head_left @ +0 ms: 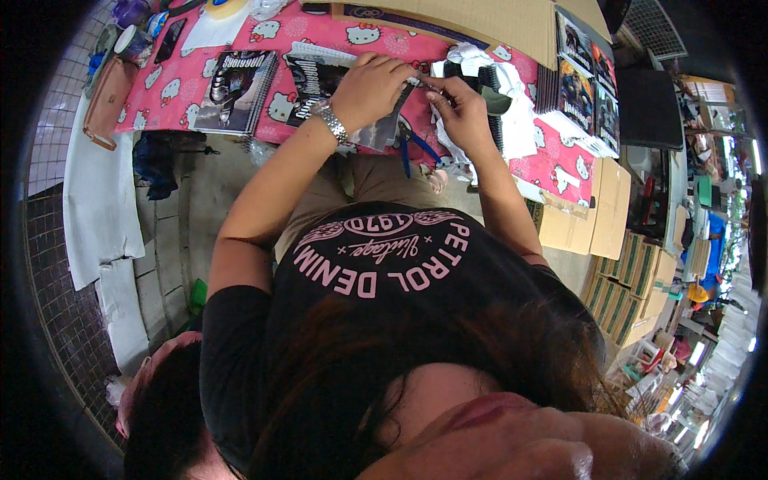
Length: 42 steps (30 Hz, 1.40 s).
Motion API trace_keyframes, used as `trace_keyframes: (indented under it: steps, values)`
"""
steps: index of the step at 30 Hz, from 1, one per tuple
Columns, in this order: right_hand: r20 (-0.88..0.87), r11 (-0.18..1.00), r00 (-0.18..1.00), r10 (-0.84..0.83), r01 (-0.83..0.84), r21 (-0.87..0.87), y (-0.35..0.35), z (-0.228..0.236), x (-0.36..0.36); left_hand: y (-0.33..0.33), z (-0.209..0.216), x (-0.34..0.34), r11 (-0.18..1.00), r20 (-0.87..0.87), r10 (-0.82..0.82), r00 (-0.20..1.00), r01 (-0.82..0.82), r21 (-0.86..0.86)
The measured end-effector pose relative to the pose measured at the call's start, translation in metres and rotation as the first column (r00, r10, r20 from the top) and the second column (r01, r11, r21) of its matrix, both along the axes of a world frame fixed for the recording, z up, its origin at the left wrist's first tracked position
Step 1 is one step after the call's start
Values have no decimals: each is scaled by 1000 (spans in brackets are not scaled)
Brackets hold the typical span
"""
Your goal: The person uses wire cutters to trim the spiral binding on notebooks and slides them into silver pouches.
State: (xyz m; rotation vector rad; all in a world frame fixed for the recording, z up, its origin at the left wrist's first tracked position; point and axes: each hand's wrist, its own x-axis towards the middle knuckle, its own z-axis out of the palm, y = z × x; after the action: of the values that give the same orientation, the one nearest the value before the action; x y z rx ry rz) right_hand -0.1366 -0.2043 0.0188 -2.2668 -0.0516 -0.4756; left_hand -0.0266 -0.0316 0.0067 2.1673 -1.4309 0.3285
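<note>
A spiral notebook (310, 80) with a dark printed cover lies on the pink patterned tablecloth (280, 106) in front of me. My left hand (372, 90), with a metal watch at the wrist, rests over its right part, fingers bent round it. Close to those fingertips, my right hand (460, 108) pinches at the notebook's right edge; what lies between thumb and fingers is too small to make out. Below the hands, blue-handled pliers (419, 148) lie at the table's near edge. Another dark spiral notebook (234, 92) lies flat to the left.
Right of my hand are crumpled white paper (516, 120) and dark coils (490, 80). Stacked printed covers (578, 80) stand far right, beside an open cardboard box (512, 28). A brown pouch (110, 100), a cup (133, 44) and a phone (169, 42) are at the left. Another person's head (172, 400) is lower left.
</note>
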Motion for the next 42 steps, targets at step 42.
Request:
trace_keyframes:
  steps: [42]
  values:
    - [-141,767,832,-537,411,-493,-165,-125,4,32,-7,-23,996,-37,58,998,-56,64]
